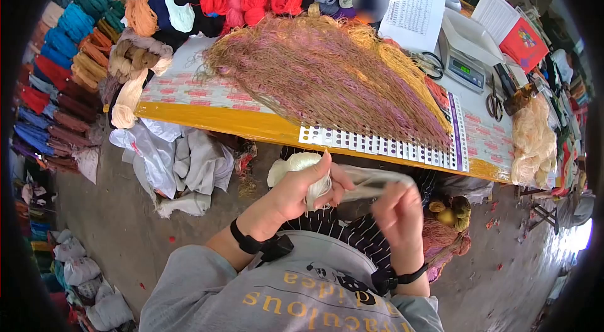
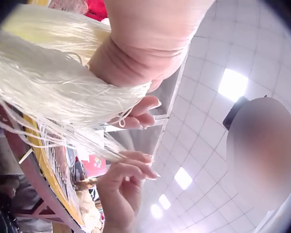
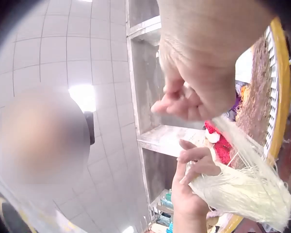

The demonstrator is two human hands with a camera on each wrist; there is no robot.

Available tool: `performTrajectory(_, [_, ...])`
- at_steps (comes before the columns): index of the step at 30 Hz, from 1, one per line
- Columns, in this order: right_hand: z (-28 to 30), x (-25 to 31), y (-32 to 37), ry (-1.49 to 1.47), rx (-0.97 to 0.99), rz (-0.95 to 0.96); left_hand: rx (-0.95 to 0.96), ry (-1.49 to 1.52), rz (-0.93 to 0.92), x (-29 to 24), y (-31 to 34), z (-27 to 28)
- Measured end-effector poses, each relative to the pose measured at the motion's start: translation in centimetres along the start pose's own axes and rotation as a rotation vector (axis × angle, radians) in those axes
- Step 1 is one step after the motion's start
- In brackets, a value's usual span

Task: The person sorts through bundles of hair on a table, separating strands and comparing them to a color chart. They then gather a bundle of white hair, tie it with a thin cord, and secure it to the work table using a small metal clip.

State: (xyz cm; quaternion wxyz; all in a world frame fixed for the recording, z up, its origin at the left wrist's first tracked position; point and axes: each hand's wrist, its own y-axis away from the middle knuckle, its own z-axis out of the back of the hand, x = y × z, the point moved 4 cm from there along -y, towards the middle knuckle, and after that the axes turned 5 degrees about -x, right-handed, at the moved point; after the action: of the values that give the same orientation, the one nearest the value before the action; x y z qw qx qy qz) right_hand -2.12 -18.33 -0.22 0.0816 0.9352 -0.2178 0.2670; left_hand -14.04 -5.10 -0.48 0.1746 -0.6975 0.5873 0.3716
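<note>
My left hand (image 1: 301, 186) grips a cream-white skein of thin yarn (image 1: 284, 170) below the table's front edge, thumb up. The skein's loose bulk hangs out past the hand, as the left wrist view shows with the yarn (image 2: 48, 77). Pale strands (image 1: 372, 180) stretch from it to my right hand (image 1: 400, 214), a little to the right and blurred in the head view. In the left wrist view the right fingertips (image 2: 136, 162) pinch the end of these strands. The right wrist view shows the skein (image 3: 247, 194) fanned out beside the left hand.
A large heap of brown-purple yarn (image 1: 314, 68) covers the table over white hole-punched cards (image 1: 377, 146). To the right are a digital scale (image 1: 465, 71), scissors (image 1: 495, 105) and printed sheets (image 1: 415, 8). Coloured skeins (image 1: 255, 2) line the back. White sacks (image 1: 189, 168) lie under the table.
</note>
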Motion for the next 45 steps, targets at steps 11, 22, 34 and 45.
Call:
performTrajectory(11, [-0.2, -0.8, -1.1, 0.748, -0.184, 0.005, -0.055, 0.035, -0.03, 0.1, -0.6, -1.9])
performTrajectory(22, [-1.4, -2.4, -1.2, 0.916, -0.094, 0.038, -0.051, 0.028, 0.011, 1.1, -0.7, -1.6])
performTrajectory(34, [-1.4, -1.5, -0.4, 0.562, -0.08, -0.125, -0.342, 0.086, -0.035, -0.8, 0.1, -0.2])
performTrajectory(45, [0.1, 9.9, 1.1, 1.652, -0.392, 0.634, -0.488, 0.359, -0.086, -3.7, 5.9, 11.9])
